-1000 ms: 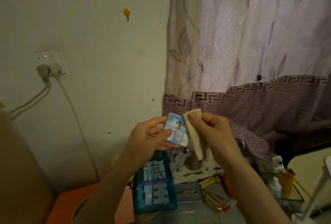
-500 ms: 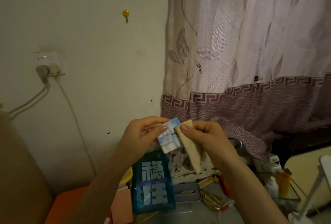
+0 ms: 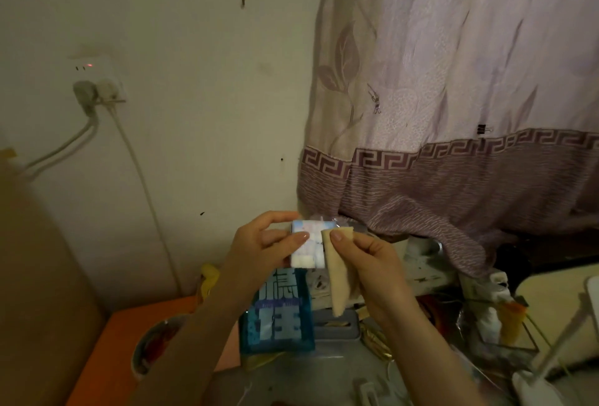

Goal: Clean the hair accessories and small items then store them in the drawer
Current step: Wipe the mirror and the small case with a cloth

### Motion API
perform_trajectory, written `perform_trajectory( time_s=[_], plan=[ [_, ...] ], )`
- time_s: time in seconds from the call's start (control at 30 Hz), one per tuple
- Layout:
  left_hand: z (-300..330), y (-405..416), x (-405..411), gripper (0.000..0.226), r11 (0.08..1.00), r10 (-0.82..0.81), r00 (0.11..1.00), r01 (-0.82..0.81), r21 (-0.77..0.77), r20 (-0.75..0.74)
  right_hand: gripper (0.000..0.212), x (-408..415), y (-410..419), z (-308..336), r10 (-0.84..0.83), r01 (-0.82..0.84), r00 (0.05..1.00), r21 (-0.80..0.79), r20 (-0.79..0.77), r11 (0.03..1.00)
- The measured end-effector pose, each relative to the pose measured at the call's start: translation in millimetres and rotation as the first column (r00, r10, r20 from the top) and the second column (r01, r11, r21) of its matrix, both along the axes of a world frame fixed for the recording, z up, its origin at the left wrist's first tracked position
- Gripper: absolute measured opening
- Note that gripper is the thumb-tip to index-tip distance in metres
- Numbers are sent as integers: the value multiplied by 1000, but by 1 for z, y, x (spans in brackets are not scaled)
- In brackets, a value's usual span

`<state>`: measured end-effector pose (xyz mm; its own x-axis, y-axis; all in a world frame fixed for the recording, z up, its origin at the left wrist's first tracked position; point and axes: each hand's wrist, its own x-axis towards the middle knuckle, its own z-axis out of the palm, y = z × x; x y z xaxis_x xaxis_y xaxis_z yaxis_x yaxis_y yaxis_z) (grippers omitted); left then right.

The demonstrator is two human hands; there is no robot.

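Note:
My left hand (image 3: 259, 248) holds a small flat rectangular item (image 3: 306, 248) with a pale blue, white and pink picture on its face, thumb across its left side. My right hand (image 3: 366, 263) pinches a folded beige cloth (image 3: 337, 272) and presses its top corner against the item's right edge; the cloth's tail hangs down. Both are raised above a cluttered desk, in front of the wall and curtain. No drawer is in view.
Below the hands stand a teal pouch with large white characters (image 3: 278, 318) and a grey tray (image 3: 337, 328). An orange surface with a bowl (image 3: 152, 344) lies at the left. A white lamp base (image 3: 534, 386), small bottles (image 3: 499, 318) and a curtain (image 3: 453, 113) are at the right.
The small item has turned from tilted to nearly upright and facing me. Both hands have shifted slightly left, with the cloth still pressed against the item's right edge.

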<state>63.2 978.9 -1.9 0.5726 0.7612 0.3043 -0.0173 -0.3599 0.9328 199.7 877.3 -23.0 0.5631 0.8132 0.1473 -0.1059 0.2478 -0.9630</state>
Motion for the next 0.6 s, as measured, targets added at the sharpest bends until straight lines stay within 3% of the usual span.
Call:
perform_trajectory(
  time_s=[0.07,0.3,0.6],
  plan=[
    [-16,-3,-4,34,997,6,1000,-8,-72,-20,15,-3,1,-13,-5,4,1000,-38,-27,999],
    [-76,-19,-22,34,936,67,998,-58,-347,12,19,-17,3,-67,8,-17,999,-202,-45,979],
    [-172,-44,-58,32,765,240,967,-240,-598,-81,11,-55,0,-150,49,-92,993,-446,-107,891]
  ],
)
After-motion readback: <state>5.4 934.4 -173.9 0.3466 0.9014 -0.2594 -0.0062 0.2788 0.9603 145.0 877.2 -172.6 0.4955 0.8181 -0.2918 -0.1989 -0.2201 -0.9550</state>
